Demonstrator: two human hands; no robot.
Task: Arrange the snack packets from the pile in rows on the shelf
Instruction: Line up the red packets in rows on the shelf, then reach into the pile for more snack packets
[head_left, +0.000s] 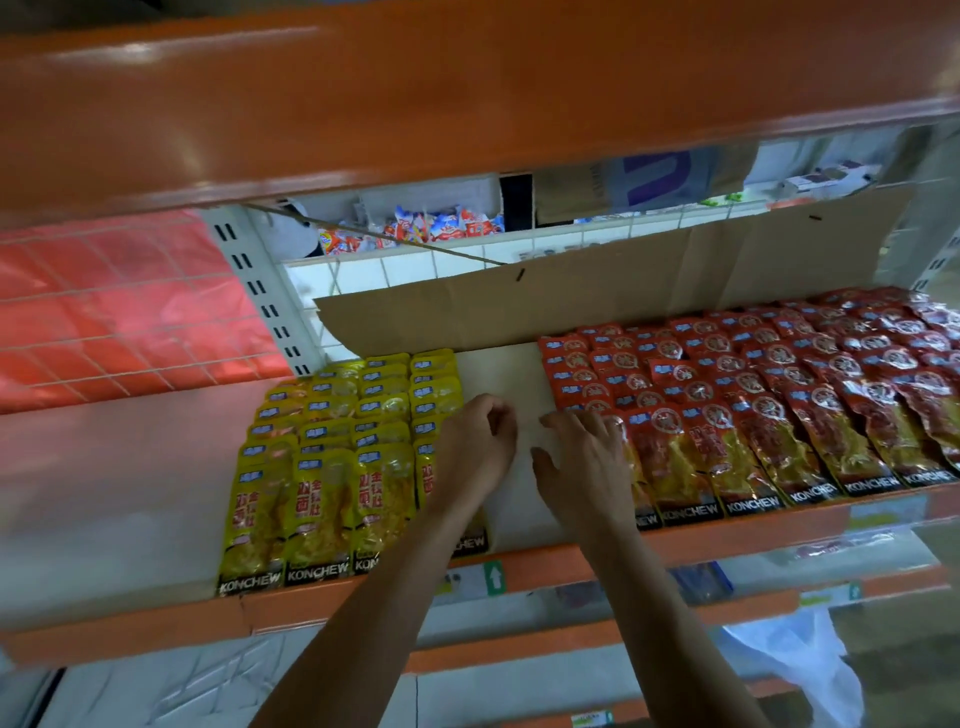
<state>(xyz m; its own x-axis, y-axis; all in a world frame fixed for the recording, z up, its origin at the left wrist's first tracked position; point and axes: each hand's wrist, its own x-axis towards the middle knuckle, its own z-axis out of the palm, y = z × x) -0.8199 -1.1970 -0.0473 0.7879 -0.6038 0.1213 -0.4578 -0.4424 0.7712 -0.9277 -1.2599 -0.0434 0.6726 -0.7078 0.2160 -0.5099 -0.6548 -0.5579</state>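
Yellow snack packets (332, 457) lie in overlapping rows on the left part of the white shelf (498, 374). Red snack packets (769, 410) fill several rows to the right. A bare strip of shelf separates the two groups. My left hand (475, 447) hovers at the right edge of the yellow rows, fingers loosely curled, holding nothing that I can see. My right hand (584, 457) rests with spread fingers on the leftmost red packets, covering their lower part.
A brown cardboard sheet (597, 291) stands along the back of the shelf. The orange shelf above (415, 93) overhangs closely. A white wire grid (415, 265) and other packets show behind. An orange front rail (519, 577) edges the shelf; a plastic bag (789, 660) hangs below right.
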